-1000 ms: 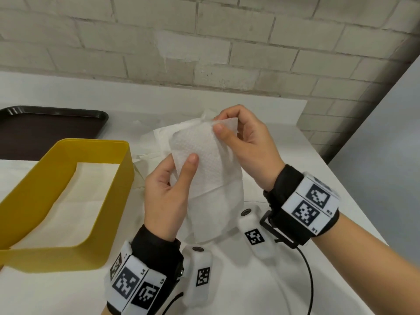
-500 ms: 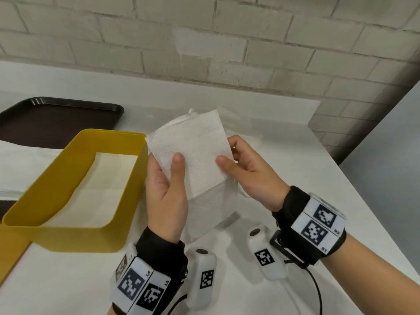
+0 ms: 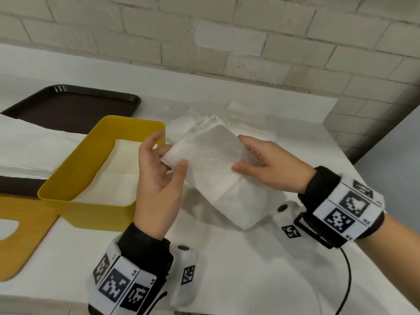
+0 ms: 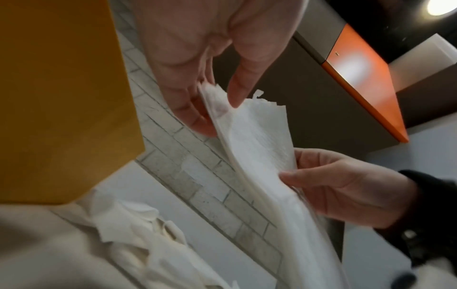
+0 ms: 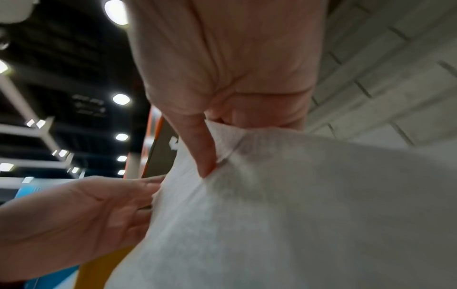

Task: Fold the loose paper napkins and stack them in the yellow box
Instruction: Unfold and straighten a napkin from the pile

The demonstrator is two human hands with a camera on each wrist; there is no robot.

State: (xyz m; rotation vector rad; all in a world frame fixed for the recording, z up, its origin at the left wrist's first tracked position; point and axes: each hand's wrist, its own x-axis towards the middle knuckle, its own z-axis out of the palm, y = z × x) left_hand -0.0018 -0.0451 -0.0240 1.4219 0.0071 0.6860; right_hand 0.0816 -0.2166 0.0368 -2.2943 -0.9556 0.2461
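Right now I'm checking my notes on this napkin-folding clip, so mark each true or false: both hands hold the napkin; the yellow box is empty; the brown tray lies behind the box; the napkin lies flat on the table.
1. Both the left hand and the right hand hold the napkin: true.
2. The yellow box is empty: false, folded white paper lies in it.
3. The brown tray lies behind the box: true.
4. The napkin lies flat on the table: false, it is held above it.

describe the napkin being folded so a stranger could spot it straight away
Start at the yellow box on the white table. Just right of it, the left hand and right hand pinch a white napkin. Unlike the crumpled napkins behind, it is held up.
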